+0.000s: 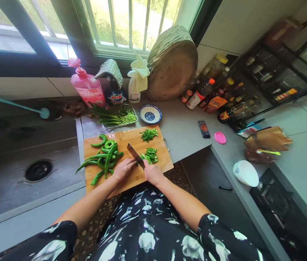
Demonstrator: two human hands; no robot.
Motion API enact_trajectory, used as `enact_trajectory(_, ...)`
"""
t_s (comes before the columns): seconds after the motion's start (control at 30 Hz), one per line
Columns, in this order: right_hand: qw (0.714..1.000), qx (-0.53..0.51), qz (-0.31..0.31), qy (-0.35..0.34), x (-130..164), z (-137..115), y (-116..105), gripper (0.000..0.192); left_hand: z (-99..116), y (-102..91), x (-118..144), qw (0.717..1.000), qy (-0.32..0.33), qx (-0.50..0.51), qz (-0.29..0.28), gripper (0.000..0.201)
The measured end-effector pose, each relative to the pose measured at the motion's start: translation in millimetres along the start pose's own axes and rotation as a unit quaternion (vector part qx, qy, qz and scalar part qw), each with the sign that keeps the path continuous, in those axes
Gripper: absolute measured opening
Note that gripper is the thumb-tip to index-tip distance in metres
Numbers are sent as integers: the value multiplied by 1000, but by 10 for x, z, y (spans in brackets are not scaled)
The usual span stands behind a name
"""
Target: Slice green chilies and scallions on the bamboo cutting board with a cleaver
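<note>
My right hand (154, 173) is wrapped round the handle of a kitchen knife (135, 155), its blade slanting away to the upper left, edge near the board. Beside the blade, my left hand (125, 169) is closed with bent fingers on a green pepper, mostly hidden; only a bit of green shows at the fingertips. Chopped green pepper (150, 156) lies just right of the blade. Farther back on the wooden cutting board (127, 136) is a small heap of chopped greens (149, 135). Whole green peppers (107, 156) are piled on the board's left side.
Behind the board are a tray of green stalks (121, 117) and a blue-patterned dish (150, 114). The sink (63, 159) lies left. A pink pump bottle (88, 87), a large round wooden block (172, 69) and sauce bottles (197, 98) line the back. A white bowl (246, 173) stands right.
</note>
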State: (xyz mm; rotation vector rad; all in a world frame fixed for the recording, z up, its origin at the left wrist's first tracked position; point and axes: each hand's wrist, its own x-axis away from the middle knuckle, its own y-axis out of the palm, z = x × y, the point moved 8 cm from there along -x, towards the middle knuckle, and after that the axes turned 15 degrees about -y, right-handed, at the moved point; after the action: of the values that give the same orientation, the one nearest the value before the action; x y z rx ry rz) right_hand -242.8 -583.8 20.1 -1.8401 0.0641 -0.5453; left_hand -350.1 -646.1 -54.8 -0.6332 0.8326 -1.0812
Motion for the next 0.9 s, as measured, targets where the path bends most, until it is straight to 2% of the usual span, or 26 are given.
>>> enact_trajectory(0.27, 998, 2, -57, 17, 196, -35, 12, 46, -14, 13, -2, 1000, -3, 17, 22, 32)
enact_trajectory(0.43, 999, -13, -43, 21, -4, -62, 130, 49, 15, 2, -10, 1000, 0, 27, 7, 31)
enact_trajectory(0.53, 999, -25, -22, 30, -95, -31, 190, 50, 35, -9, -24, 999, -19, 30, -8, 30)
enact_trajectory(0.73, 997, -12, -16, 70, -10, 118, 199, 49, 61, -33, -32, 997, -73, 20, -33, 29)
enact_trajectory(0.9, 997, -5, -16, 69, 34, 103, 148, 48, -20, -120, -43, 990, -140, -19, -5, 28)
